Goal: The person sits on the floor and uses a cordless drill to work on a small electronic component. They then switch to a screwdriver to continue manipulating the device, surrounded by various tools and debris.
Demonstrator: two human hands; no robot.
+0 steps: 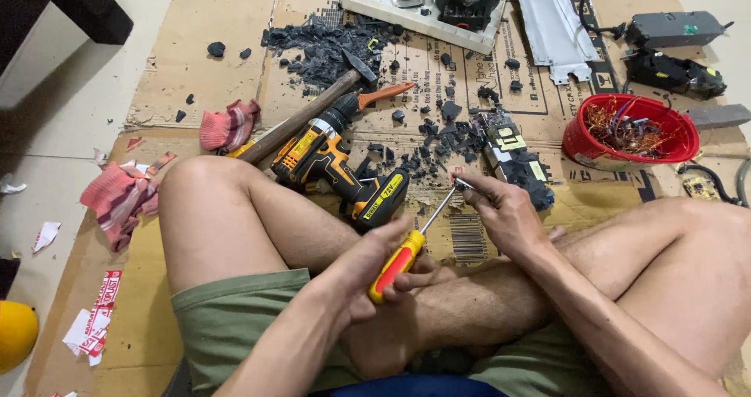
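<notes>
Crossed bare legs fill the lower frame, on cardboard (195,61) laid over the floor. Left of centre, the left hand (374,268) is closed around a screwdriver's (415,240) red-and-yellow handle. Its shaft slants up right to the right hand (501,209), whose fingertips pinch the tip. Above lie a yellow cordless drill (336,166), a hammer (305,115), dark plastic shards (321,49), and at right a red bowl (583,143) of wire.

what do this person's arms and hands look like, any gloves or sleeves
Both arms are bare to the frame edge, with no sleeves showing. The left hand and the right hand wear no gloves, rings or watch. The forearms look lean, with some hair on them.
</notes>
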